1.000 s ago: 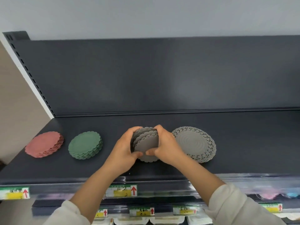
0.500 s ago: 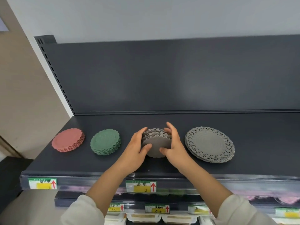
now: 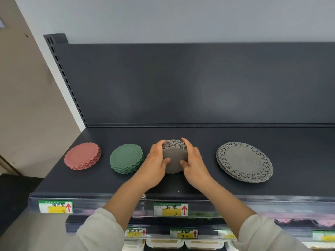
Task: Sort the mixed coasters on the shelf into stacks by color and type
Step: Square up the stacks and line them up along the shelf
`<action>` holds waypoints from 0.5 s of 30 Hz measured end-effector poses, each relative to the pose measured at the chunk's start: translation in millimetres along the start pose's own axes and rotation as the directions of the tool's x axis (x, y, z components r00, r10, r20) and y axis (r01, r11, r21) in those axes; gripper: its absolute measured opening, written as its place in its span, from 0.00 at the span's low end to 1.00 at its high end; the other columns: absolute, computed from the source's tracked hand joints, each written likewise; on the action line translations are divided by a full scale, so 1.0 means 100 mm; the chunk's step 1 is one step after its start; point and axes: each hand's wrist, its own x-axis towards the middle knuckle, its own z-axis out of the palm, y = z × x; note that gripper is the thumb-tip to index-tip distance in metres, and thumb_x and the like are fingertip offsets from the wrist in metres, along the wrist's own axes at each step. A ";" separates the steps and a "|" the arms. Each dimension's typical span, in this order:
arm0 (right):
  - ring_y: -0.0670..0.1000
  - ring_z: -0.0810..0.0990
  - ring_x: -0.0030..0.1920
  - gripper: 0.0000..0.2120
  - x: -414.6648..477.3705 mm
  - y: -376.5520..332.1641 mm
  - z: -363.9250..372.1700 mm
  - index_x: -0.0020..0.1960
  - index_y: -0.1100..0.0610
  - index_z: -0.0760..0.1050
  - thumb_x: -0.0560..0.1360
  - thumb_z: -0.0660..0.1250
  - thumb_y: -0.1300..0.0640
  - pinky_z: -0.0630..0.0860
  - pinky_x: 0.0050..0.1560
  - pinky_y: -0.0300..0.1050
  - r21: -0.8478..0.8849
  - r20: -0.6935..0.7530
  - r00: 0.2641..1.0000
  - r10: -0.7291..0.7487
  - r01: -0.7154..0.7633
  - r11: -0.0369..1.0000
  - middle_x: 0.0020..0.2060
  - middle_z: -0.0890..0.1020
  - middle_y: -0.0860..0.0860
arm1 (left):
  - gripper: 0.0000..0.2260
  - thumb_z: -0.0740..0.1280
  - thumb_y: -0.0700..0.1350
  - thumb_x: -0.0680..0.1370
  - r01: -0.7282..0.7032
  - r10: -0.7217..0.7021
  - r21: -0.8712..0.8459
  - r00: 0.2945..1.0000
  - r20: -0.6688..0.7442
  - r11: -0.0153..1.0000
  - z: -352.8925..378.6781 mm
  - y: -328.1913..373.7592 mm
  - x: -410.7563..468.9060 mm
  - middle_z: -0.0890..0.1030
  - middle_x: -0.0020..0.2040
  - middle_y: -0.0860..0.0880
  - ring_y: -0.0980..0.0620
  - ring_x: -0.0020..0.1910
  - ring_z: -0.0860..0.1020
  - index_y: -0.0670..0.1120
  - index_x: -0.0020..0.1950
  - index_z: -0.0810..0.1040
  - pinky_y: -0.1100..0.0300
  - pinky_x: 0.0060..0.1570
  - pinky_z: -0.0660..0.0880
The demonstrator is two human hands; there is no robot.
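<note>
Nearest: price label (image 3: 170, 209) on the shelf (image 3: 199, 187) front lip.
Hands: left hand (image 3: 154, 165) and right hand (image 3: 194, 165) clasp the grey stack (image 3: 174, 160) from both sides, fingers curled behind, thumbs on its face.
Stack: on the shelf between green stack (image 3: 126, 158) and lace mats (image 3: 243, 161); tilted, rear edges fanned.
Far left: pink stack (image 3: 82, 157).
Risk: an uneven release would probably let the fanned coasters slide apart.
</note>
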 end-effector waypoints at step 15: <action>0.55 0.75 0.52 0.22 0.57 0.10 -0.14 0.68 0.61 0.65 0.75 0.58 0.59 0.77 0.54 0.49 -0.089 0.067 0.876 0.477 -0.471 0.878 0.66 0.68 0.57 | 0.23 0.64 0.57 0.75 0.002 -0.002 0.583 1.000 -0.001 0.813 -0.37 -0.52 -0.01 0.61 0.73 0.54 0.50 0.73 0.57 0.55 0.70 0.67 0.49 0.69 0.57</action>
